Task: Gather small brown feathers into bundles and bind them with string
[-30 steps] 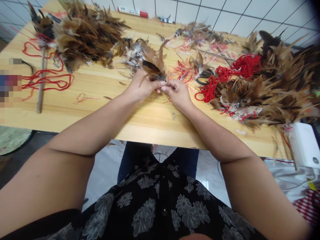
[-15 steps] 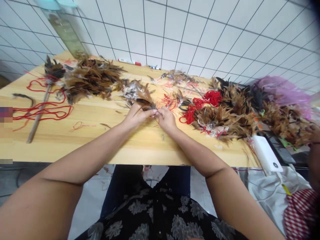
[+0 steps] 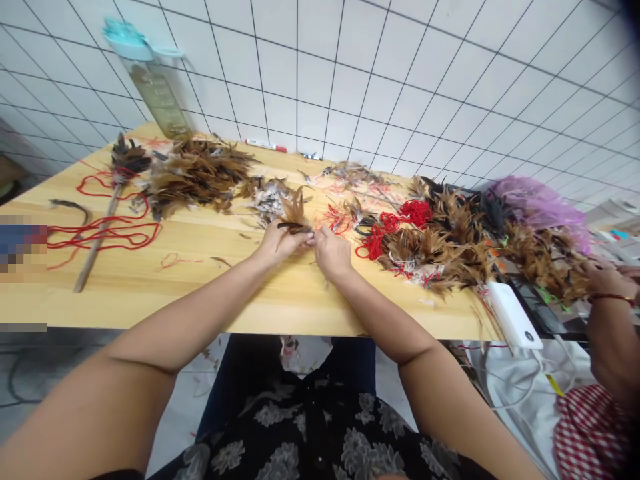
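Note:
My left hand [image 3: 281, 241] is closed on a small bunch of brown and black feathers [image 3: 295, 215], whose tips fan up and away from me. Against its fingertips, my right hand [image 3: 332, 252] pinches at the quill end of the bunch; what lies between those fingers is too small to make out. Just beyond my left hand is a heap of pale, fluffy feathers [image 3: 270, 199]. Beyond my right hand lie scraps of red string [image 3: 336, 219].
A large brown feather pile [image 3: 200, 173], a stick [image 3: 95, 247] with feathers tied on top, red cord [image 3: 125, 233] and a water bottle [image 3: 160, 97] are left. Right are red cord [image 3: 373, 245], feather bundles [image 3: 430, 250], a white power bank [image 3: 515, 317] and a co-worker's hand [image 3: 603, 277].
The view has shifted slightly, showing more of the bottle and the co-worker's hand. My hands stay together at the feather bunch, whose feathers now stand more upright.

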`<control>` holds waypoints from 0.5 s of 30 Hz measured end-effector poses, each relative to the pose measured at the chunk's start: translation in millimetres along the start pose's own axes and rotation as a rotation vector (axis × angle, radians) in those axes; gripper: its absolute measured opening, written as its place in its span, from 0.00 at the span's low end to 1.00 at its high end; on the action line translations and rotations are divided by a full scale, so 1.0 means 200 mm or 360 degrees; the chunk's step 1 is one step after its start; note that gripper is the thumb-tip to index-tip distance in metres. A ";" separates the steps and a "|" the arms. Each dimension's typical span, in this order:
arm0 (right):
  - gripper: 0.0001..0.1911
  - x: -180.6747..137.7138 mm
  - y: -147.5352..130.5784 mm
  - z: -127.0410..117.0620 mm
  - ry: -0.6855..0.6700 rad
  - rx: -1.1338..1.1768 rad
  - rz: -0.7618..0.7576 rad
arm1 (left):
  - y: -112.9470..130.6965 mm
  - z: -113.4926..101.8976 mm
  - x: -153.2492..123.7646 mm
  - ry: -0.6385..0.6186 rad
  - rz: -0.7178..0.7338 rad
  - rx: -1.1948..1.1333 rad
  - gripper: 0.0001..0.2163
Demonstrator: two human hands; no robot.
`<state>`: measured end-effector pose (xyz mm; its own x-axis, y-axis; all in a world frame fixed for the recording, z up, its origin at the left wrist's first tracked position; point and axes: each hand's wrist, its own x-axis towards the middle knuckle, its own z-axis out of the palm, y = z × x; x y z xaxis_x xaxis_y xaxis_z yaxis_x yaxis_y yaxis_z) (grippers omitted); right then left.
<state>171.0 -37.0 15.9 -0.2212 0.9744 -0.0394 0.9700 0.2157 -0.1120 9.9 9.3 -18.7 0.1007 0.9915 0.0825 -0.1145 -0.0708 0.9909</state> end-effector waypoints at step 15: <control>0.30 0.01 0.03 0.01 0.0039 0.0118 0.0004 | 0.12 0.12 -0.07 0.0048 -0.0048 -0.0025 0.19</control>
<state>175.5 -34.1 12.6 -0.2153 0.9764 -0.0153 0.9603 0.2088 -0.1852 28.9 -9.1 6.1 0.0746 0.9960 0.0493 -0.1272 -0.0395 0.9911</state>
